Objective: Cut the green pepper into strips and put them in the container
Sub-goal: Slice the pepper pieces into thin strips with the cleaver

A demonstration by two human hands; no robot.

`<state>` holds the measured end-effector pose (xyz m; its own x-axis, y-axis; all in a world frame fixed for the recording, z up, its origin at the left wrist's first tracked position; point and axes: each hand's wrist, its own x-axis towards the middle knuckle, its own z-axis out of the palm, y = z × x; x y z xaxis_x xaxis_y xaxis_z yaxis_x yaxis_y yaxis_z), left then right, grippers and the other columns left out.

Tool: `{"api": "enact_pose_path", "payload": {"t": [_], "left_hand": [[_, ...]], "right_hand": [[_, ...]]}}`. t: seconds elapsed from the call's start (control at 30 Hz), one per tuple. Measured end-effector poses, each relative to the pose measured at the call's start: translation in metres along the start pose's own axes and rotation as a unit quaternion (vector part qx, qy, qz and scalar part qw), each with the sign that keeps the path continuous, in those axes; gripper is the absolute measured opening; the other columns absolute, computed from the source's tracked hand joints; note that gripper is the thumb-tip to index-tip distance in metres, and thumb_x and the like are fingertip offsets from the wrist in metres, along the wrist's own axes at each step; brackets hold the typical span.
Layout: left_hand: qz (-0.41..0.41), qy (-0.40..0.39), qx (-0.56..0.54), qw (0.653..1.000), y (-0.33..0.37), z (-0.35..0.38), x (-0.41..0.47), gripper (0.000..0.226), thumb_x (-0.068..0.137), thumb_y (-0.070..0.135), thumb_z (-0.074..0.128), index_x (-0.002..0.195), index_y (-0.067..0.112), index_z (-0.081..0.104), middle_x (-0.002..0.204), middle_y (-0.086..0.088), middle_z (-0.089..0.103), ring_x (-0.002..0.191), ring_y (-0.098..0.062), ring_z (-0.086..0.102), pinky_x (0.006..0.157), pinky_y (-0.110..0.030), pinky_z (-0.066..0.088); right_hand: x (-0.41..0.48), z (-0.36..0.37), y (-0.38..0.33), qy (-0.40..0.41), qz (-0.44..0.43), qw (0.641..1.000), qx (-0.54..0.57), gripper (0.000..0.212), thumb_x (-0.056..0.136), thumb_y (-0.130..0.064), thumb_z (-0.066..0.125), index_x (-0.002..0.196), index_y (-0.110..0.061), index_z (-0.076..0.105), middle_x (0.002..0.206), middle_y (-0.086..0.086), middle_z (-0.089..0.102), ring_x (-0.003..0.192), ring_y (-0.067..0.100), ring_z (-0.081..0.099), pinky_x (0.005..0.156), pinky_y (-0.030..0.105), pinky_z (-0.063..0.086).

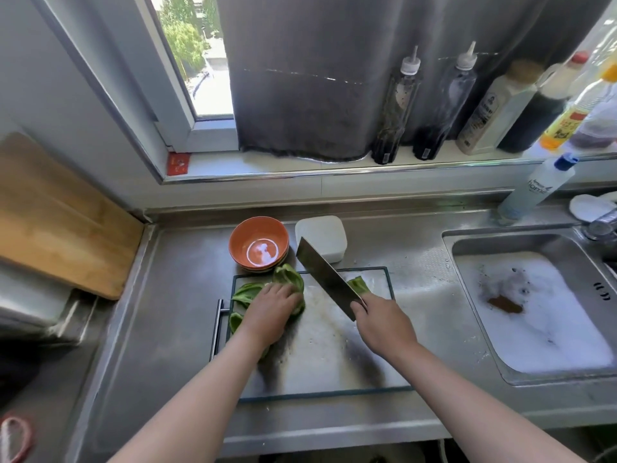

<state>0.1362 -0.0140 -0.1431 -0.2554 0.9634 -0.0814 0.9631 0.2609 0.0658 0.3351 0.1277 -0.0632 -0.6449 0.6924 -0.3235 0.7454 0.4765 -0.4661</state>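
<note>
Prep: L hand [277,310] presses flat green pepper pieces [287,277] steady on white cutting board [334,349]; R hand [384,325] grips steel cleaver [325,279], blade lifted. White square plastic container [320,236] just behind, handy for strips.

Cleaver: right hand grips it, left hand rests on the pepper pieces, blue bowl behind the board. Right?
One error: the head view shows the bowl is orange, not blue. Right hand grips the cleaver, left hand rests on the pepper pieces.

Pepper pieces [247,292] lie on the left side of the cutting board [327,349]; behind the board sit a bowl [258,243] and, rightward, a container [320,235]; the sink [500,240] lies to its right.
</note>
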Motion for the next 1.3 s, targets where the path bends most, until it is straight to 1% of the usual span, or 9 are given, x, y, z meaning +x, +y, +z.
{"api": "enact_pose_path", "payload": {"t": [0.17,0.27,0.4,0.47,0.57,0.73,0.9,1.1,1.3], "left_hand": [[0.01,0.053,-0.074,0.996,0.011,0.009,-0.005,0.04,0.071,0.004,0.076,0.11,0.014,0.074,0.119,-0.009,0.069,0.101,-0.03,0.067,0.07,-0.037,0.059],[0.001,0.116,-0.117,0.986,0.024,0.016,-0.011,0.032,0.077,0.011,0.062,0.106,0.01,0.076,0.116,-0.009,0.071,0.099,-0.027,0.07,0.065,-0.035,0.061],[0.039,0.126,-0.13,0.983,0.052,0.03,-0.024,0.019,0.083,0.023,0.069,0.099,0.017,0.076,0.11,0.0,0.07,0.085,-0.021,0.069,0.055,-0.027,0.056],[0.031,0.124,-0.149,0.981,0.066,0.031,-0.028,0.028,0.087,0.034,0.054,0.097,0.018,0.075,0.107,0.003,0.068,0.082,-0.018,0.067,0.05,-0.026,0.053],[0.034,0.157,-0.165,0.973,0.073,0.032,-0.03,0.029,0.091,0.032,0.052,0.099,0.014,0.074,0.105,-0.001,0.066,0.087,-0.019,0.064,0.062,-0.028,0.055],[-0.005,0.199,-0.131,0.971,0.051,0.032,-0.035,0.017,0.08,0.002,0.071,0.096,0.007,0.069,0.101,-0.008,0.061,0.092,-0.024,0.056,0.075,-0.035,0.052],[0.038,0.151,-0.074,0.985,0.041,0.039,-0.03,0.016,0.078,0.014,0.079,0.092,0.01,0.073,0.101,-0.007,0.065,0.093,-0.024,0.061,0.068,-0.035,0.056],[0.001,0.129,-0.135,0.982,0.04,0.046,-0.024,0.018,0.081,0.023,0.076,0.093,0.011,0.072,0.102,-0.005,0.064,0.098,-0.025,0.06,0.064,-0.036,0.057],[0.012,0.126,-0.151,0.98,0.035,0.038,-0.02,0.018,0.074,0.026,0.086,0.087,0.017,0.078,0.094,0.0,0.068,0.087,-0.02,0.066,0.064,-0.023,0.051]], "right_hand": [[-0.007,0.006,0.003,-0.006,0.011,1.0,-0.017,0.033,0.104,-0.034,0.042,0.073,-0.024,0.043,0.071,-0.008,0.05,0.069,0.02,0.05,0.052,0.031,0.031],[-0.01,0.006,0.007,-0.003,0.017,1.0,-0.019,0.03,0.103,-0.035,0.043,0.075,-0.025,0.046,0.073,-0.007,0.054,0.072,0.022,0.053,0.058,0.032,0.037],[-0.014,0.005,0.009,0.005,0.004,1.0,-0.031,0.026,0.103,-0.036,0.042,0.084,-0.024,0.055,0.076,-0.005,0.06,0.072,0.021,0.057,0.059,0.032,0.041],[-0.016,0.004,0.008,0.009,-0.007,0.999,-0.039,0.026,0.103,-0.037,0.042,0.087,-0.023,0.057,0.077,-0.004,0.062,0.072,0.021,0.056,0.059,0.032,0.041],[-0.02,0.003,0.008,0.013,-0.018,0.998,-0.058,0.026,0.103,-0.037,0.041,0.09,-0.022,0.058,0.081,-0.001,0.064,0.074,0.024,0.055,0.061,0.033,0.041],[-0.025,0.006,0.006,0.003,-0.044,0.996,-0.075,0.025,0.103,-0.038,0.039,0.085,-0.025,0.051,0.076,-0.003,0.06,0.073,0.026,0.056,0.061,0.034,0.043],[-0.029,0.009,-0.007,0.008,-0.094,0.99,-0.106,0.023,0.104,-0.038,0.037,0.086,-0.028,0.048,0.075,-0.004,0.056,0.071,0.027,0.052,0.058,0.034,0.035],[-0.033,0.016,-0.014,0.003,-0.106,0.984,-0.145,0.023,0.104,-0.036,0.034,0.093,-0.025,0.051,0.084,0.004,0.065,0.076,0.032,0.06,0.065,0.038,0.049],[-0.034,0.015,-0.014,-0.002,-0.116,0.978,-0.171,0.018,0.103,-0.032,0.035,0.09,-0.025,0.045,0.077,0.002,0.061,0.068,0.031,0.057,0.057,0.035,0.041]]}}
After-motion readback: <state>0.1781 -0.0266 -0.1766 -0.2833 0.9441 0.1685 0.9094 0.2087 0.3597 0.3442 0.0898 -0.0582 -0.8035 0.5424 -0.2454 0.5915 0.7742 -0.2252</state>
